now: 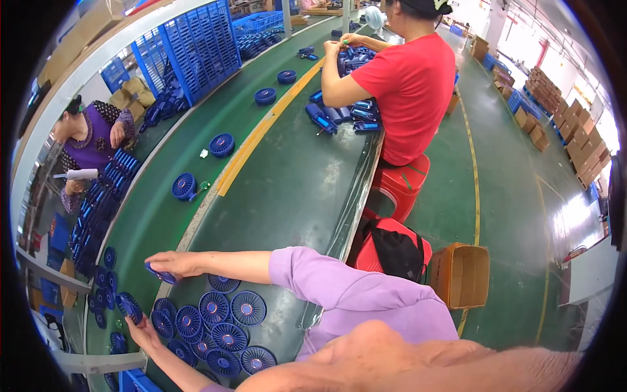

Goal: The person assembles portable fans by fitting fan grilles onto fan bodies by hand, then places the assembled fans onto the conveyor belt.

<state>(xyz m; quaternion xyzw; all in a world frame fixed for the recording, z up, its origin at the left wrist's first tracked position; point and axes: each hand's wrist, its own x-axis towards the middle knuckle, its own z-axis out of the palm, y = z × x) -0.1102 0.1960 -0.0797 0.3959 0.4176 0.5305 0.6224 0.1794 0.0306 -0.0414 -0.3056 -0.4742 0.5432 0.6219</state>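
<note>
My left hand [142, 334], at the lower left, is closed on a blue fan head [128, 306] over the edge of the green conveyor belt. Just above it, my right hand [177, 263] reaches across in a purple sleeve. Its fingers grip a round blue fan cover [160, 273], seen nearly edge-on. Below my right forearm, several loose blue fan grilles [229, 336] lie on the dark green worktable [281, 215], some overlapping. More blue fan parts [110, 281] sit on the belt to the left of my hands.
Blue fans [222, 145] stand spaced along the conveyor belt [153, 219]. A person in a red shirt [418, 85] sits farther up the table beside piled blue parts [356, 59]. Across the belt is a person in purple [98, 130]. Red stools [401, 186] and a cardboard box [460, 276] are at right.
</note>
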